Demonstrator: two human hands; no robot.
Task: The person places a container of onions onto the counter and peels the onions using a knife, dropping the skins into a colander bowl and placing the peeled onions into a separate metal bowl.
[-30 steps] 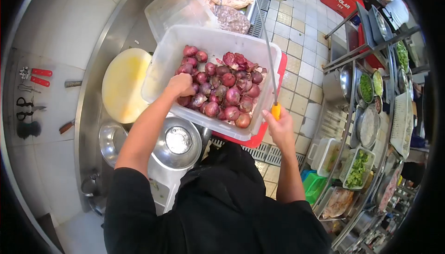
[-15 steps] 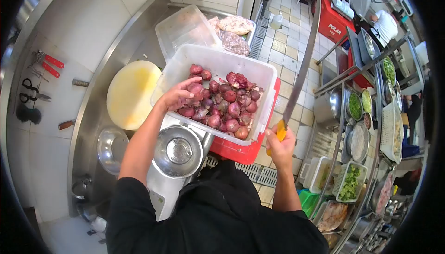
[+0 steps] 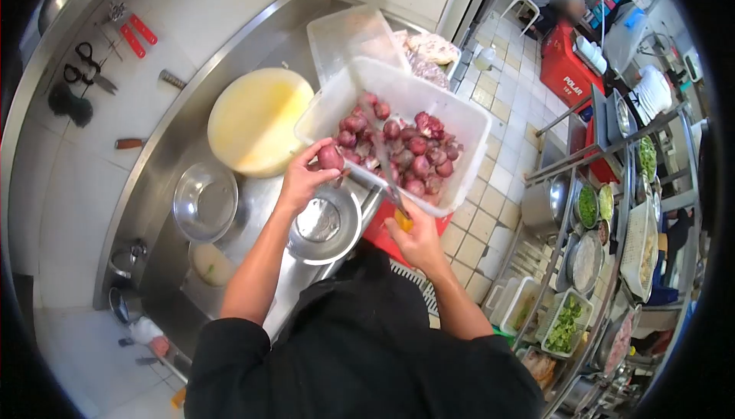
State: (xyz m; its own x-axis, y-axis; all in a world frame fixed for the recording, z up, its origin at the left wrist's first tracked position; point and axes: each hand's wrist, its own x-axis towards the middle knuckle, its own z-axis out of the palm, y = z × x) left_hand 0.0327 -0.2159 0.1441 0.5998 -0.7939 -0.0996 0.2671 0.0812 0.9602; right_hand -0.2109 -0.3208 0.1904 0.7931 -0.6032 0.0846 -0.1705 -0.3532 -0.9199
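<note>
My left hand (image 3: 305, 178) is closed around a red onion (image 3: 330, 157), just above the near-left edge of a clear plastic tub (image 3: 468, 124). Many red onions (image 3: 419, 165) fill the bottom of that tub. The yellow handle of a long knife (image 3: 389, 172) is in the grip of my right hand (image 3: 417, 235), at the tub's near side. Its blade, blurred, points up and left across the onions. Below my left hand sits a metal bowl (image 3: 346, 228).
A round yellowed cutting board (image 3: 256, 117) lies on the steel counter, with a glass-like bowl (image 3: 205, 203) nearer me. Behind the tub are an empty clear container (image 3: 352, 40) and bagged meat (image 3: 430, 50). Shelves with greens (image 3: 568, 323) stand right; a red cooler (image 3: 570, 67) and people are farther off.
My left hand has lifted an onion out of the tub toward the near-left edge. My right hand has swung the knife from upright at the right to over the onions.
</note>
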